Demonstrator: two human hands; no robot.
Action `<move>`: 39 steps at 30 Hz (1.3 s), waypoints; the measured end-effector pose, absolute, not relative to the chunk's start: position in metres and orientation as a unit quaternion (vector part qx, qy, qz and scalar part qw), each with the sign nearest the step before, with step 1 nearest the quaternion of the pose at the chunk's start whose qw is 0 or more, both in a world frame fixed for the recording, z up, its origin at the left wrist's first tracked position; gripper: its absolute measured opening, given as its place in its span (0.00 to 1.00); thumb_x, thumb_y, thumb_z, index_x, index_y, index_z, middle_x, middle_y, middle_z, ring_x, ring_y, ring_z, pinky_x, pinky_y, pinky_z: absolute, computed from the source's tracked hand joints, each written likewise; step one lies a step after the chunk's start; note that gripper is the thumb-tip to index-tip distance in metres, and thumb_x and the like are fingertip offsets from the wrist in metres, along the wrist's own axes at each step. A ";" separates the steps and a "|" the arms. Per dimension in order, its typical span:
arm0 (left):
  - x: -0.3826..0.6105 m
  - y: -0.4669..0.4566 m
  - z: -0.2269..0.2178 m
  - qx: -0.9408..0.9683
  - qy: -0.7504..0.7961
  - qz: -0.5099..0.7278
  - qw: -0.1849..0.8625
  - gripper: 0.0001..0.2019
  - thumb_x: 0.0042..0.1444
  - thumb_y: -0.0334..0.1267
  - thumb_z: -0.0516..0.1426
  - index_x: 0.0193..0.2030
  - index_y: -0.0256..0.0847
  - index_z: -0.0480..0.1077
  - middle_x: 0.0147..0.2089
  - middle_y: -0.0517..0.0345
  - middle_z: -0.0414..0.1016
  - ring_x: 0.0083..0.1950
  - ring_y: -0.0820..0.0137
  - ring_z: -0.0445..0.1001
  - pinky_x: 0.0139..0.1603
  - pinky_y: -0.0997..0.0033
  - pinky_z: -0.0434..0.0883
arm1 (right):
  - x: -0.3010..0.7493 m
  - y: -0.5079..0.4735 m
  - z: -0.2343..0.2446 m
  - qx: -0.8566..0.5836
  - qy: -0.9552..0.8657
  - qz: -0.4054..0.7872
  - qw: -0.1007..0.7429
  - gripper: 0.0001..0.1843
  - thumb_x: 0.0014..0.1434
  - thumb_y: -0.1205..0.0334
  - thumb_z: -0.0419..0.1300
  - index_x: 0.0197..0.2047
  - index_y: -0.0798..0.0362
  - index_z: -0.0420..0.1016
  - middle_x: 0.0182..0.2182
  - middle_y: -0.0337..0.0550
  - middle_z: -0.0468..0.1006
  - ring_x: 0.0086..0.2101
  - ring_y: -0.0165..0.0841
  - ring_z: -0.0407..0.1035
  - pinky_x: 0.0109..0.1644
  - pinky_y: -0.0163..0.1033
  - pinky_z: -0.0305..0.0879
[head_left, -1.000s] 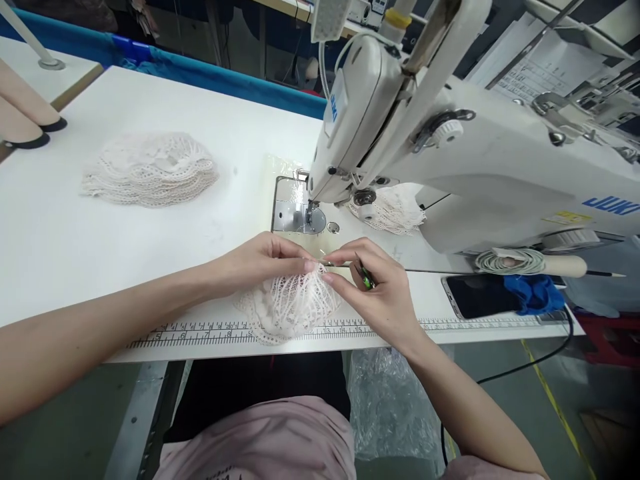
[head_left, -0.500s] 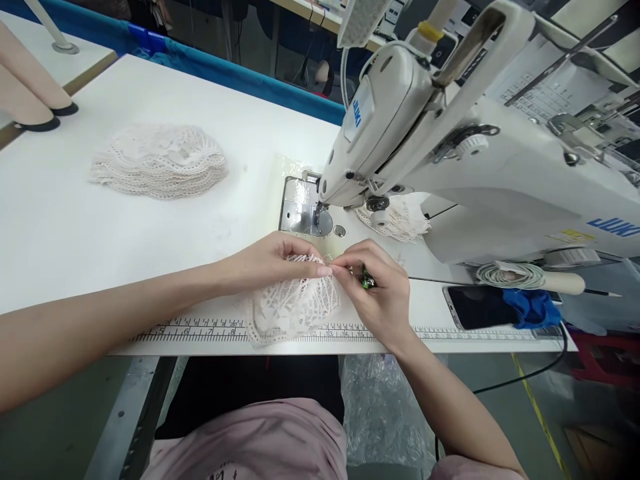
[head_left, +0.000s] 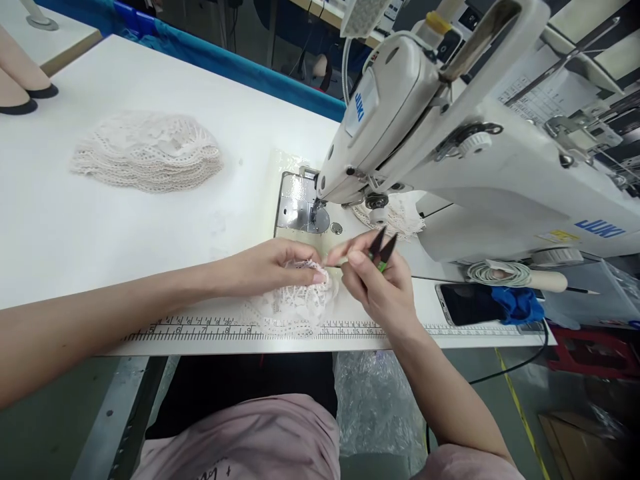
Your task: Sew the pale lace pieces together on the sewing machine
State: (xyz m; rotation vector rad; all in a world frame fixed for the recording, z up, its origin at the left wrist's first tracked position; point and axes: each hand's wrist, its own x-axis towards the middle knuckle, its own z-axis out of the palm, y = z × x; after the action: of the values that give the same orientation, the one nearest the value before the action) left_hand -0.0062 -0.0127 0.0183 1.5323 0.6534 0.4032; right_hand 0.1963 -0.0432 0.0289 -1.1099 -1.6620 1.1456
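My left hand point(head_left: 273, 268) pinches the top edge of a white lace piece point(head_left: 295, 307) between thumb and fingers, above the table's front edge. Close to its right, my right hand point(head_left: 377, 283) is closed round a pair of thread snips point(head_left: 383, 250). The two dark, pointed blades stick up from the fist, apart from each other, with a bit of green below them. My right index finger reaches toward the lace edge; whether it touches a thread there I cannot tell. Just behind both hands is the sewing machine's metal needle plate point(head_left: 300, 207), under the presser foot.
A stack of lace pieces point(head_left: 147, 153) lies at the left. More lace point(head_left: 393, 215) is under the arm of the sewing machine point(head_left: 390, 120). A phone point(head_left: 467, 305), blue cloth point(head_left: 517, 305) and coiled cord point(head_left: 500, 272) lie at the right. A ruler strip point(head_left: 210, 331) runs along the front edge.
My right hand has come slightly away from my left, and the snips in it have turned so their blades now point up. The left hand still holds the lace, now more bunched.
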 end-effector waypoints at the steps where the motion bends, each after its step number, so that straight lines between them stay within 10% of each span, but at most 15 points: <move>1: -0.006 -0.013 0.019 0.680 0.282 0.165 0.656 0.14 0.63 0.48 0.55 0.36 0.39 0.71 0.31 0.64 0.65 0.30 0.76 0.61 0.31 0.75 0.59 | 0.197 -0.045 0.029 -0.435 -0.660 0.477 0.383 0.08 0.68 0.54 0.53 0.37 0.47 0.61 0.28 0.35 0.71 0.16 0.23 0.50 0.20 0.35 0.49; 9: -0.009 -0.019 0.021 0.722 0.229 0.072 0.649 0.12 0.63 0.46 0.55 0.37 0.39 0.72 0.36 0.59 0.72 0.35 0.73 0.69 0.34 0.75 0.64 | 0.272 -0.049 0.063 -0.591 -0.734 -0.018 0.335 0.05 0.62 0.58 0.59 0.36 0.49 0.70 0.29 0.38 0.73 0.26 0.29 0.65 0.31 0.36 0.59; 13: -0.008 -0.018 0.026 0.703 0.277 0.138 0.641 0.10 0.64 0.43 0.54 0.46 0.42 0.72 0.45 0.58 0.74 0.41 0.72 0.71 0.39 0.74 0.66 | 0.294 -0.068 0.090 -0.627 -0.725 0.253 0.129 0.14 0.59 0.48 0.62 0.40 0.50 0.77 0.20 0.34 0.65 0.20 0.27 0.57 0.22 0.35 0.50; 19: -0.007 -0.021 0.031 0.693 0.283 0.161 0.643 0.13 0.63 0.43 0.56 0.51 0.42 0.67 0.38 0.60 0.71 0.31 0.76 0.65 0.29 0.77 0.62 | 0.235 -0.069 0.051 -0.533 -0.641 0.505 0.226 0.25 0.53 0.50 0.69 0.52 0.49 0.74 0.20 0.29 0.61 0.21 0.25 0.52 0.25 0.34 0.48; 24: -0.008 -0.022 0.029 0.711 0.326 0.170 0.599 0.23 0.55 0.47 0.63 0.54 0.44 0.61 0.41 0.58 0.71 0.32 0.73 0.67 0.29 0.75 0.63 | 0.206 -0.051 0.034 -0.523 -0.639 0.448 0.343 0.16 0.54 0.49 0.68 0.28 0.52 0.74 0.19 0.31 0.58 0.22 0.25 0.51 0.26 0.34 0.50; 33: -0.006 -0.026 0.018 0.874 0.352 0.190 0.276 0.07 0.56 0.34 0.54 0.41 0.42 0.69 0.35 0.58 0.77 0.31 0.71 0.71 0.30 0.72 0.61 | 0.203 -0.091 0.057 -0.413 -0.759 0.430 0.262 0.03 0.61 0.62 0.62 0.36 0.50 0.77 0.26 0.36 0.76 0.25 0.27 0.67 0.29 0.33 0.62; 39: -0.018 -0.032 0.007 0.912 0.267 0.302 0.075 0.09 0.63 0.36 0.50 0.37 0.46 0.71 0.32 0.57 0.78 0.30 0.69 0.72 0.32 0.68 0.64 | 0.215 -0.106 0.063 -0.395 -0.741 0.521 0.152 0.14 0.56 0.53 0.67 0.45 0.48 0.78 0.26 0.34 0.75 0.24 0.25 0.66 0.26 0.30 0.61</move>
State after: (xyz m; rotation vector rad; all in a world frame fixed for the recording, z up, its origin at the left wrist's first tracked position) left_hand -0.0182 -0.0315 0.0068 2.7361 0.8023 0.9049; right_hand 0.2145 -0.1060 0.0626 -1.1334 -2.1259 1.4957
